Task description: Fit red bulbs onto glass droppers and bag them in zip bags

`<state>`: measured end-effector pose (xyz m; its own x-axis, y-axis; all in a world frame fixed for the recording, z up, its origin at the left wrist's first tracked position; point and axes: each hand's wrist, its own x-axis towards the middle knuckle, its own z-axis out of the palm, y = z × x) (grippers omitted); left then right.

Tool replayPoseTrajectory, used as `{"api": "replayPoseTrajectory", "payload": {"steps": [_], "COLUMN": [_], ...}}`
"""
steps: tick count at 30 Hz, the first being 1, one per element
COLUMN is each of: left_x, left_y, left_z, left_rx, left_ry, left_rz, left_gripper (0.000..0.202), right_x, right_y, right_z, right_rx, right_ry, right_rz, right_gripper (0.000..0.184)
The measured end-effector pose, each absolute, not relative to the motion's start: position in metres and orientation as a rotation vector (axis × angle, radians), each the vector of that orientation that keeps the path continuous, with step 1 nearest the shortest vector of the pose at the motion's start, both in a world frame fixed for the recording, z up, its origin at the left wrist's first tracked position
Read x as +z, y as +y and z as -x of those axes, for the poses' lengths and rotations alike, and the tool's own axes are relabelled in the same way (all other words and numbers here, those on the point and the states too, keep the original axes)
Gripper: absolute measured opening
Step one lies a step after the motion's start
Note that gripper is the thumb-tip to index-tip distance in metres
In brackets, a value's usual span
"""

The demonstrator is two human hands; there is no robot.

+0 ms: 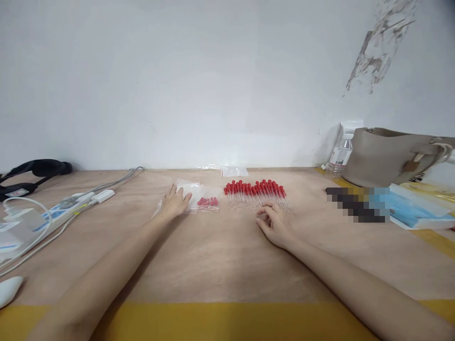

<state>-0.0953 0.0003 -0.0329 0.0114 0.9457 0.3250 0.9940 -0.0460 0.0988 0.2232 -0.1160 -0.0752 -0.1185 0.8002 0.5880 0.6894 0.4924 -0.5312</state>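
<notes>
My left hand (174, 201) rests palm down, fingers spread, on a small heap of clear zip bags (192, 189). Just right of it, a clear bag (208, 207) has several red bulb ends showing through the plastic. A row of droppers (254, 189) with red rubber bulbs and thin clear tubes lies to the right, bulbs toward the wall and tips toward me. My right hand (275, 224) is on the table by the tips at the row's right part. Its fingers are loosely bent and apart, and nothing shows in them.
Another clear bag (234, 172) lies by the wall. A power strip (60, 208) with cables and a black headset (35, 171) are at left. At right stand a bottle (340, 156) and a grey bag (380, 158), with a blue packet (415, 208) in front.
</notes>
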Motion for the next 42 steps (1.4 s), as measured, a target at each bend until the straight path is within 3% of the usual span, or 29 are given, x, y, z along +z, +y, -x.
{"api": "replayPoseTrajectory", "payload": {"steps": [4,11,20,24,29,32,38,42], "left_x": [-0.048,-0.049,-0.027,-0.011,-0.014,-0.024,-0.042,-0.049], "left_y": [-0.004,-0.007,-0.02,-0.053,-0.099,-0.108,-0.108,-0.116], "left_z": [0.109,0.105,0.106,0.078,0.034,0.025,0.023,0.013], "left_rx": [-0.265,-0.274,-0.528,-0.743,-0.33,-0.213,-0.646,-1.012], "left_ry": [-2.122,-2.08,-2.092,-1.476,-0.711,-0.556,-1.047,-1.215], "left_rz": [2.14,2.185,2.191,2.747,3.346,3.398,3.239,3.187], "left_gripper": [0.048,0.033,0.048,0.048,0.036,0.035,0.05,0.04], "right_x": [-0.077,-0.079,-0.077,-0.073,-0.065,-0.058,-0.047,-0.047], "right_y": [-0.115,-0.114,-0.116,-0.115,-0.116,-0.121,-0.148,-0.156], "right_z": [-0.221,-0.222,-0.221,-0.22,-0.223,-0.223,-0.206,-0.195], "right_rx": [0.175,0.198,0.184,0.15,0.127,0.149,0.243,0.233], "right_ry": [-1.838,-1.83,-1.836,-1.798,-1.755,-1.899,-2.321,-2.448], "right_rz": [1.265,1.286,1.235,1.196,1.182,1.114,1.053,1.11], "right_gripper": [0.013,0.013,0.011,0.016,0.025,0.025,0.038,0.051]}}
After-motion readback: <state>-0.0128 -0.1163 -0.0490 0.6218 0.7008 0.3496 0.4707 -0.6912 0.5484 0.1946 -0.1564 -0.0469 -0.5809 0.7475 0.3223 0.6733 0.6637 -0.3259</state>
